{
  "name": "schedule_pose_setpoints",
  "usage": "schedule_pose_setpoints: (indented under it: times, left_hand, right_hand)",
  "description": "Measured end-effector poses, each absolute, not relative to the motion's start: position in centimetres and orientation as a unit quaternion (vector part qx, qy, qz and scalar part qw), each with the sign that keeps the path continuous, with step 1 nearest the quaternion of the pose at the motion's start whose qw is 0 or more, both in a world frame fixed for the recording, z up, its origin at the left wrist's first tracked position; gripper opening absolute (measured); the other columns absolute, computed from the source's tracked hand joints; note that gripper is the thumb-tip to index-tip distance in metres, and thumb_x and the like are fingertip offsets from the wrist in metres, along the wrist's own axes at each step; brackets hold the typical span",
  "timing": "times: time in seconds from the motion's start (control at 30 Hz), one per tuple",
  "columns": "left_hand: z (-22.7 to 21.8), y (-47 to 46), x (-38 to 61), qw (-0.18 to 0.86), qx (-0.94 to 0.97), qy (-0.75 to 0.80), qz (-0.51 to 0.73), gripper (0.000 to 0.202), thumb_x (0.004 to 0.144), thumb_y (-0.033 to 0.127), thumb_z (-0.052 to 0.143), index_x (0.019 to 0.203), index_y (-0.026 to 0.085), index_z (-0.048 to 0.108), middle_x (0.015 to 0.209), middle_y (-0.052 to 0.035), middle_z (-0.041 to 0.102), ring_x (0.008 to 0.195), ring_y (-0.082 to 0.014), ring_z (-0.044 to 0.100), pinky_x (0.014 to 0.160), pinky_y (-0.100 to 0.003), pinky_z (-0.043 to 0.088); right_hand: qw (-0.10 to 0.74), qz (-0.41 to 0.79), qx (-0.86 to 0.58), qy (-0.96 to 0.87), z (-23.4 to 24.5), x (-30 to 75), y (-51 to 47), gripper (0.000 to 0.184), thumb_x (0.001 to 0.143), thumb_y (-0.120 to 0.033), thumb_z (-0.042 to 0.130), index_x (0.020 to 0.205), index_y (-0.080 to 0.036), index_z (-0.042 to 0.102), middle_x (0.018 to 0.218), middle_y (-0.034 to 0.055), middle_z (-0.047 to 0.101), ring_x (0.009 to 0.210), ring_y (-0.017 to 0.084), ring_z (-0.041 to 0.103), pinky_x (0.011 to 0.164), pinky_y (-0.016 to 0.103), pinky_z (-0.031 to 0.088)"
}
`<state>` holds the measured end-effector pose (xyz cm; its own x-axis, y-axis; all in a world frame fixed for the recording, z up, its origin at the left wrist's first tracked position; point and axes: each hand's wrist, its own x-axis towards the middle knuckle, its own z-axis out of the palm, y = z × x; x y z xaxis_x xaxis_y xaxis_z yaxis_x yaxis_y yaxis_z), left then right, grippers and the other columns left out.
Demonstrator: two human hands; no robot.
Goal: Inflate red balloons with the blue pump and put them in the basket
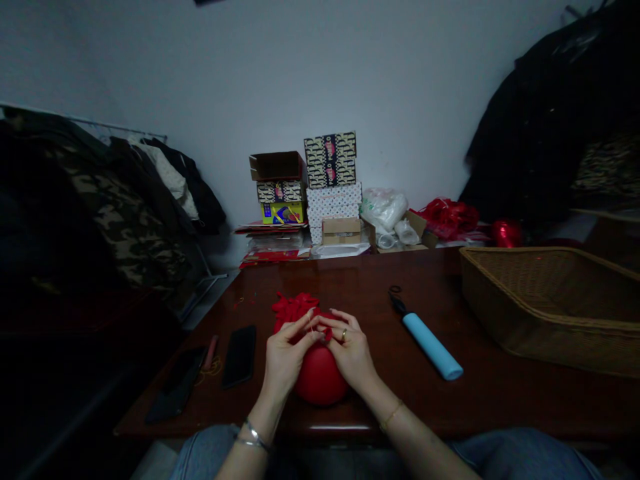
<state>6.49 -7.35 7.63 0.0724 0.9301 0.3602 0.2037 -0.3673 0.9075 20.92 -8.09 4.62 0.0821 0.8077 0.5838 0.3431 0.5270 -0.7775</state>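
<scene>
A round, inflated red balloon [321, 380] sits at the table's front edge, below my two hands. The fingers of my left hand [286, 353] are pinched together at its neck, with a thin pale thread [311, 323] running between their tips. My right hand [353, 350], with a ring on one finger, is closed on the balloon's neck, and a bit of red rubber shows at its fingertips. Both sets of fingertips meet and partly hide the neck. Just behind them lies a pile of uninflated red balloons [295, 308].
To the right lie a blue hand pump [433, 345] and a wicker basket [525, 327]. On the left are a black phone [239, 356], a dark flat object [176, 387] and a small reddish stick [211, 352] with yellowish string. Stacked boxes [333, 207] stand beyond the wooden table [350, 280].
</scene>
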Motion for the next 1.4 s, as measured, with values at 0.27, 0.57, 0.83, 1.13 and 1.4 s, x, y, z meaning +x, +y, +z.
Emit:
schedule_pose_setpoints:
  times: [0.27,0.57,0.83,1.13,1.4]
  left_hand:
    - [7.2,-6.7,6.0,0.161,0.786,0.409,0.436,0.026,0.069,0.04,0.073,0.094,0.032,0.073,0.091,-0.0027,0.071,0.086,-0.022,0.051,0.085,-0.043,0.041]
    - [7.2,-6.9,6.0,0.123,0.803,0.402,0.422,0.02,0.085,0.032,0.056,0.099,0.031,0.071,0.083,-0.0022,0.067,0.085,-0.0199,0.05,0.083,-0.038,0.036]
    - [7.5,-6.4,5.5,0.156,0.866,0.341,0.332,0.036,0.094,0.027,0.04,0.126,0.035,0.054,0.077,-0.0008,0.052,0.081,-0.0164,0.047,0.08,-0.034,0.034]
    - [7.4,-6.3,5.2,0.242,0.809,0.348,0.407,0.028,0.09,0.023,0.044,0.101,0.025,0.07,0.081,-0.0026,0.052,0.082,-0.0166,0.05,0.079,-0.031,0.039]
    - [6.5,-6.4,6.6,0.163,0.75,0.427,0.479,0.022,0.086,0.012,0.042,0.085,0.02,0.062,0.088,-0.0042,0.057,0.086,-0.0183,0.055,0.08,-0.032,0.043]
  right_hand:
    - [0.547,0.195,-0.464,-0.668,5.3,20.6,-8.9,0.019,0.079,-0.018,0.056,0.068,-0.026,0.069,0.104,0.0039,0.068,0.12,0.025,0.043,0.1,0.051,0.033]
    - [0.544,0.266,-0.446,-0.659,4.9,23.3,-8.1,0.033,0.082,-0.025,0.053,0.113,-0.026,0.063,0.123,0.0072,0.059,0.123,0.02,0.045,0.104,0.045,0.033]
    - [0.528,0.316,-0.361,-0.701,6.3,23.6,-7.0,0.025,0.082,-0.034,0.058,0.106,-0.031,0.066,0.113,0.0019,0.065,0.116,0.018,0.051,0.102,0.041,0.036]
    - [0.559,0.315,-0.37,-0.672,5.0,23.8,-7.3,0.016,0.084,-0.034,0.055,0.083,-0.025,0.068,0.103,0.0041,0.068,0.115,0.02,0.051,0.1,0.043,0.036]
    - [0.511,0.274,-0.345,-0.738,7.0,23.7,-8.9,0.011,0.08,-0.027,0.06,0.08,-0.03,0.071,0.131,-0.0014,0.052,0.131,0.022,0.033,0.107,0.045,0.028]
